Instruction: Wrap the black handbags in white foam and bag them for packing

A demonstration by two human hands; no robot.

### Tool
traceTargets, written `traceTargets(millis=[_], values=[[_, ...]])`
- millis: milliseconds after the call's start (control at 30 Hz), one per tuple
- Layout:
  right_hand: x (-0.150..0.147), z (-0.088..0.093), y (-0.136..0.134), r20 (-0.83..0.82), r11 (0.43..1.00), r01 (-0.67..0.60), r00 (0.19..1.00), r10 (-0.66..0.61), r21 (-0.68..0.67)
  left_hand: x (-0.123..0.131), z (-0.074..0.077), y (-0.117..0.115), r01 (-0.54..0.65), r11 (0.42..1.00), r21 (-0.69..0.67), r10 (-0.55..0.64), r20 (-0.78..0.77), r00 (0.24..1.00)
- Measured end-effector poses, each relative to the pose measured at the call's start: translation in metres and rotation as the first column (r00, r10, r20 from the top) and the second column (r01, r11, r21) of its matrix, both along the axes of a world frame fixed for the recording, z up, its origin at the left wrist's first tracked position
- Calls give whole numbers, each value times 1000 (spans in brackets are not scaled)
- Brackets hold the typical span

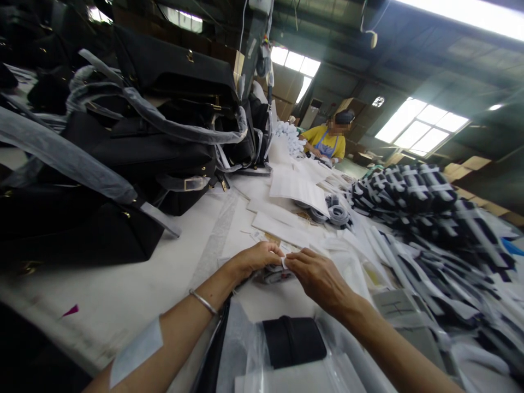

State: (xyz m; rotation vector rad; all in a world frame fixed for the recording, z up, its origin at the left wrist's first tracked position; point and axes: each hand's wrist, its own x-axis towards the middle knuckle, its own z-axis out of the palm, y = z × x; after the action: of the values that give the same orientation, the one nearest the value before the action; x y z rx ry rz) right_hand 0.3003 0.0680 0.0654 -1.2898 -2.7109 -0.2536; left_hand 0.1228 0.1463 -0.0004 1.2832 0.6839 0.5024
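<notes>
Between my two hands a small white piece [284, 263], perhaps paper or tape, shows at the fingertips. My left hand [260, 257] pinches it from the left. The fingers of my right hand [319, 275] are closed at its other side. Just under the fingertips sits a grey, plastic-looking wrapped coil [273, 275], partly covered by my hands. Nearer to me lies a black folded leather-like piece [293, 341] among clear plastic and white sheets.
Black handbags [123, 218] with wrapped handles are heaped at the left on the white table [180, 278]. White foam sheets [295, 185] and grey rolls [339, 214] lie ahead. Bundled black straps [409, 191] are piled at the right. A person in yellow [327, 139] works at the far end.
</notes>
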Motion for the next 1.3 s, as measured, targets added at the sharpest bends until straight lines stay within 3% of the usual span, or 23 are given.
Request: traceTargets(millis=[167, 300, 367, 467, 533, 567, 633, 700, 733, 800, 967, 1167, 1300], values=[[0, -10, -16, 0, 995, 10, 1000, -10, 95, 0, 1, -2, -15, 999, -47, 18, 61, 998], [2, -23, -30, -150, 993, 71, 987, -56, 94, 3, 1, -3, -59, 997, -58, 61, 34, 998], [9, -21, -39, -270, 989, 134, 956, -112, 61, 3, 2, -2, -80, 996, -47, 81, 18, 997], [40, -4, -63, -452, 946, 318, 853, -260, 56, 1, 6, 1, -98, 995, -29, 99, 8, 995], [77, 13, -89, -554, 856, 515, 724, -410, 39, 0, 8, 4, -83, 996, -20, 83, 4, 997], [99, 22, -104, -590, 781, 625, 628, -508, -8, 0, 8, 5, -68, 998, -15, 68, 6, 998], [144, 37, -139, -596, 561, 806, 360, -718, -188, 1, 7, 8, -49, 999, -15, 49, 0, 999], [184, 45, -171, -511, 315, 862, 76, -856, -398, 3, 5, 9, -67, 997, -29, 66, -26, 997], [200, 45, -185, -464, 232, 848, -19, -886, -476, 3, 5, 9, -85, 996, -27, 84, -35, 996], [222, 39, -205, -409, 162, 798, -114, -906, -581, 4, 7, 6, -123, 992, -13, 122, -51, 991], [243, 18, -218, -385, 178, 640, -199, -901, -747, 4, 11, 1, -140, 990, 1, 140, -91, 986], [256, 6, -215, -363, 155, 539, -304, -881, -828, 4, 7, 4, -129, 991, -18, 127, -96, 987], [254, 4, -219, -455, 231, 556, -305, -836, -798, 5, 5, 4, -116, 993, -9, 115, -98, 989]])
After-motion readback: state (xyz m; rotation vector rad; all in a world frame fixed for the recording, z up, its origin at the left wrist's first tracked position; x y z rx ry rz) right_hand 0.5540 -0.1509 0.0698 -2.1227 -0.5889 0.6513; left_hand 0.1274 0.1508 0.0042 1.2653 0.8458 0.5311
